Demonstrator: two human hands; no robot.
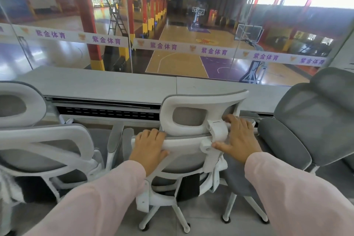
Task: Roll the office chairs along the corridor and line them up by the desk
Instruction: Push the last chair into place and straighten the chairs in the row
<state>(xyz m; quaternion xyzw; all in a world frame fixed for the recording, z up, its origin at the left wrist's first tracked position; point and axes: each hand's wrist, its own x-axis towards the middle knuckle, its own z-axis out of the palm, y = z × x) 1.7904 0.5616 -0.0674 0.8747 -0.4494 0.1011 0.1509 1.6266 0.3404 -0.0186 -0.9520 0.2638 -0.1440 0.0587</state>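
A white-framed office chair with grey mesh (188, 120) stands in front of me, its back toward me, facing the long grey desk (118, 86). My left hand (148, 146) grips the top edge of its backrest on the left, fingers curled over the rim. My right hand (238, 137) holds the same edge on the right, beside the headrest bracket. A second white chair (44, 140) stands at the left and a grey mesh chair (306, 120) at the right, both by the desk.
A glass wall (172, 25) with a printed white band rises behind the desk, looking over a basketball court. The chair's white wheeled base (164, 214) rests on grey floor tiles. The neighbouring chairs stand close on both sides.
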